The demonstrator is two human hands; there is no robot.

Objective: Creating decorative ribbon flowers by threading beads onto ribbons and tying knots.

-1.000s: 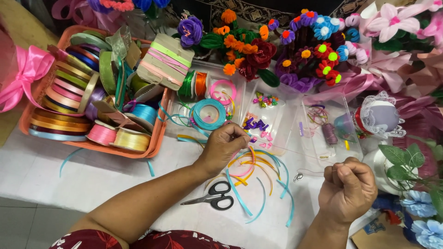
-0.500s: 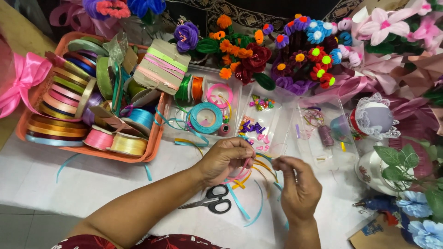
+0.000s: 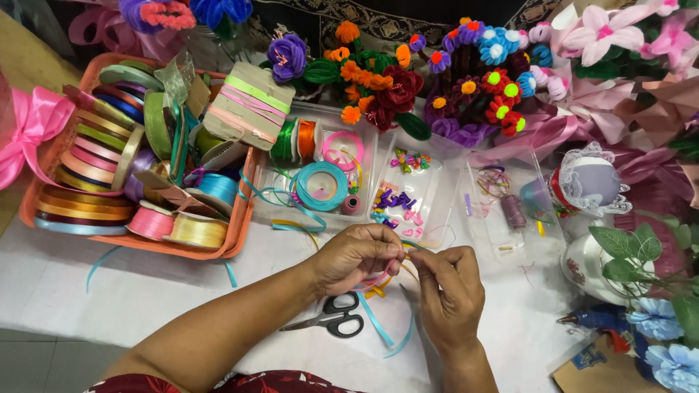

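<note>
We see two hands close together over the white counter (image 3: 109, 306). Our left hand (image 3: 357, 256) has its fingers curled shut on a bunch of thin ribbon strips (image 3: 386, 280), pink, orange and yellow. Our right hand (image 3: 451, 287) is just beside it, and its fingers pinch the same strips near the left thumb. The strips hang down between the hands, and a blue strip (image 3: 386, 331) curls on the counter under them. Black scissors (image 3: 331, 322) lie on the counter just below the left hand, not touching it. Behind the hands sits a clear tray (image 3: 280, 207) with a blue ribbon roll (image 3: 320, 185) and green and orange spools (image 3: 295, 142). Next to it is a clear box (image 3: 437, 200) of little bright bits. On the left, an orange basket (image 3: 240, 218) is full of ribbon rolls. A big pink bow (image 3: 33, 131) touches its left side. At the back stand fuzzy flowers (image 3: 408, 80) in many colours.
</note>
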